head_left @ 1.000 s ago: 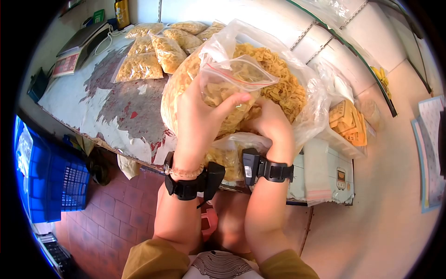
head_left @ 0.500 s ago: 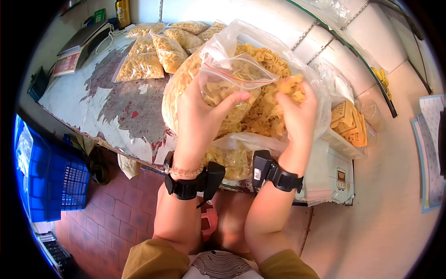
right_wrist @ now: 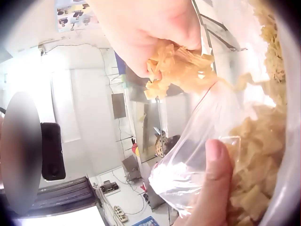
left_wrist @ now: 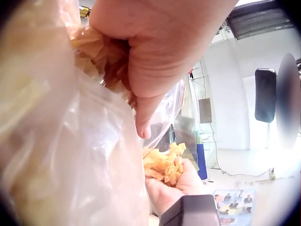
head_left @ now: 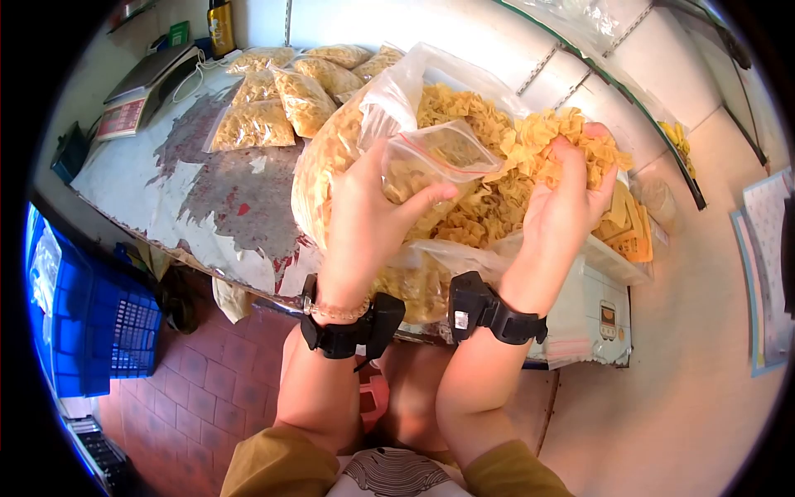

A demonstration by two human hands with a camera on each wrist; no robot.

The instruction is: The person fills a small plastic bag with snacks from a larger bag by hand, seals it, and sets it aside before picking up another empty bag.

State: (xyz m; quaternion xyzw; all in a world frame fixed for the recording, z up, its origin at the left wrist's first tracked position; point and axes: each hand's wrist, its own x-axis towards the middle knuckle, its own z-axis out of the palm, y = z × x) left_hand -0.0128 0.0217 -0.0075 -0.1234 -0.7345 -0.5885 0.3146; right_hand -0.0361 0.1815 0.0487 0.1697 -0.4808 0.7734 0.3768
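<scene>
My left hand holds a clear zip-top bag with a red line along its mouth, thumb on the near side and fingers hidden behind. Yellow flakes lie inside it. To the right, my right hand grips a heaped handful of crinkled, dried yellow flakes, raised beside the zip-top bag's mouth. In the right wrist view, a strip of the handful trails toward the bag's red edge. Beneath both hands stands a large clear plastic sack, its top spread wide over loose yellow flakes.
Several filled bags lie at the table's back left. A scale stands at the far left. Orange packets are right of the sack. Flat empty bags lie near the front edge. A blue crate is on the left.
My right hand has come up out of the sack with flakes and moved right, its handful now turned upward and fuller in view. My left hand and the zip-top bag have shifted slightly right and down.
</scene>
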